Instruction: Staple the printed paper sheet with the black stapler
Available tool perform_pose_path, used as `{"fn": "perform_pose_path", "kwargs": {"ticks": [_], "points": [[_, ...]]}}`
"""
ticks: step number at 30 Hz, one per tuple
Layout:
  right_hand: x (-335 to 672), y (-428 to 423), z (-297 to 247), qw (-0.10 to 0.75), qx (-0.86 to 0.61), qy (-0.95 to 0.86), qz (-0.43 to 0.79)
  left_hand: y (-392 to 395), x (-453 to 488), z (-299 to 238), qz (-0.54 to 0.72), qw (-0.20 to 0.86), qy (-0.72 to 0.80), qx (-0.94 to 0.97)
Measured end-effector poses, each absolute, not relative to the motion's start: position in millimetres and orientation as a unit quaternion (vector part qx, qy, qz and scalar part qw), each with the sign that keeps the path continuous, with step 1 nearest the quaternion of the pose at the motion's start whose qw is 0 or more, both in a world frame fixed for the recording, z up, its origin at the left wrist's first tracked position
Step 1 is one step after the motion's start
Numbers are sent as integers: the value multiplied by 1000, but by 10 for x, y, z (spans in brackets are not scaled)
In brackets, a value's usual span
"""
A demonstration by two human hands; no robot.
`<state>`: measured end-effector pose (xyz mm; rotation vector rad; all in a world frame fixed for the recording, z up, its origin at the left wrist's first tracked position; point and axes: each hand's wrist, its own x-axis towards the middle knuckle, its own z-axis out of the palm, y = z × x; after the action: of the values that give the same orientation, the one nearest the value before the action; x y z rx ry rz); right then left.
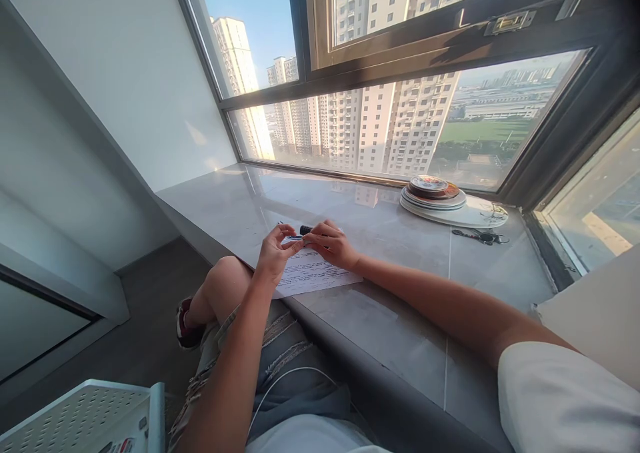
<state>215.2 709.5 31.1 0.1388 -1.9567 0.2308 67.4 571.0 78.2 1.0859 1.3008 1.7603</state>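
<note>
My left hand point(273, 256) is closed in a pinch above a printed sheet of paper point(320, 273). Between its fingertips and those of my right hand point(334, 245) lies a slim, dark pen point(295, 238). The fingers of my right hand are curled, and a thicker black cylinder point(305, 230), like a pen barrel or cap, sticks out from them towards the left. Both hands nearly touch. The paper lies under them, its near corner reaching the ledge's front edge; the hands cover its upper part.
The grey tiled window ledge point(400, 333) runs along the window. On its far right sit stacked plates or round boards point(433, 200) and a bunch of keys point(481, 236). A pale perforated plastic piece point(85, 413) stands at lower left. A white cable point(295, 370) crosses my lap.
</note>
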Motion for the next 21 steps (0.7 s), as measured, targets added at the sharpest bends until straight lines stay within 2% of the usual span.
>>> {"fn": "perform_pose_path", "kwargs": {"ticks": [21], "points": [[2133,7085,285,521,60,-840,136,5726,660,732,681,372,464,426]]}}
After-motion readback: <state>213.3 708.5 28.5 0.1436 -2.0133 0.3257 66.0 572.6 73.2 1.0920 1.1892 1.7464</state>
